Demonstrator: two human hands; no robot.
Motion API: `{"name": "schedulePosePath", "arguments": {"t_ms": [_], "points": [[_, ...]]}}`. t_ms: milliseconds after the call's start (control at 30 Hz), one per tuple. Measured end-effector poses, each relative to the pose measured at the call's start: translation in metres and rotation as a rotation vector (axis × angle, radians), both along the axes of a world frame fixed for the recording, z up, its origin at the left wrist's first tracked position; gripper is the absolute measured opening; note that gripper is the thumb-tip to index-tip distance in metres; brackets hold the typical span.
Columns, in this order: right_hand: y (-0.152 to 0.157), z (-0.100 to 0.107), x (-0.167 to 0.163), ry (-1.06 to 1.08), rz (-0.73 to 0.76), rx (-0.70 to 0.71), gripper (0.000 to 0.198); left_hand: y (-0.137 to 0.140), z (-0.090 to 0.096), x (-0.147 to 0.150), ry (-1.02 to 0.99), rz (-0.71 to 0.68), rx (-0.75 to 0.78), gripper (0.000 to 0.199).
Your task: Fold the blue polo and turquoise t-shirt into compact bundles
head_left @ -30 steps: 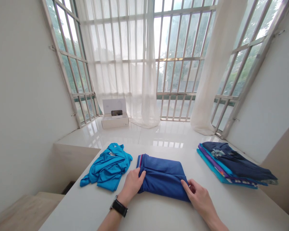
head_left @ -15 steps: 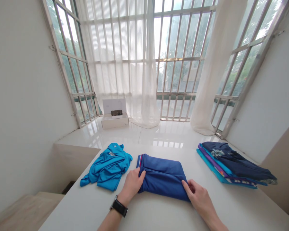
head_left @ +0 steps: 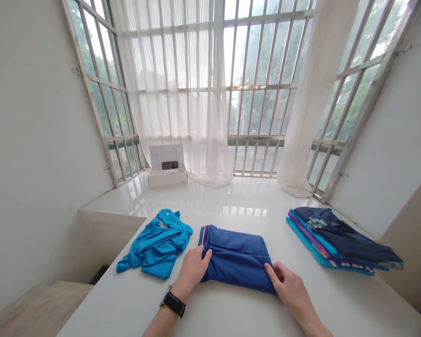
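Observation:
A folded navy-blue garment with a red and white stripe at its left end lies flat in front of me; its exact kind is hidden by the folds. My left hand, with a black watch on the wrist, pinches its near left edge, thumb on top. At the near right corner my right hand grips the cloth between thumb and curled fingers. A crumpled bright-blue shirt lies to the left, apart from both hands.
On the right of the white table sits a stack of folded clothes, dark navy on top. An open white box with a phone leaning in it stands on the window ledge. Sheer curtains hang behind.

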State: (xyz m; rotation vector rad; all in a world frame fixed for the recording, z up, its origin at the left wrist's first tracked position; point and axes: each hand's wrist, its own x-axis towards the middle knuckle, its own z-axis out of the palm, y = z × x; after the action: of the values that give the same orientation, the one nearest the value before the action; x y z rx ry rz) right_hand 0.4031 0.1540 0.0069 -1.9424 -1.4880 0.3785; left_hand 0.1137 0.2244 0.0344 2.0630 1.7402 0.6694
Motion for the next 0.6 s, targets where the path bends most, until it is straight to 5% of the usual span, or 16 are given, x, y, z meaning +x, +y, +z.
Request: {"name": "schedulePosePath", "arguments": {"t_ms": [600], "points": [[0.0014,0.0008,0.0006,-0.012,0.004,0.01,0.044,-0.0008,0.0009,0.0002,0.013,-0.012,0.0,0.031]]}}
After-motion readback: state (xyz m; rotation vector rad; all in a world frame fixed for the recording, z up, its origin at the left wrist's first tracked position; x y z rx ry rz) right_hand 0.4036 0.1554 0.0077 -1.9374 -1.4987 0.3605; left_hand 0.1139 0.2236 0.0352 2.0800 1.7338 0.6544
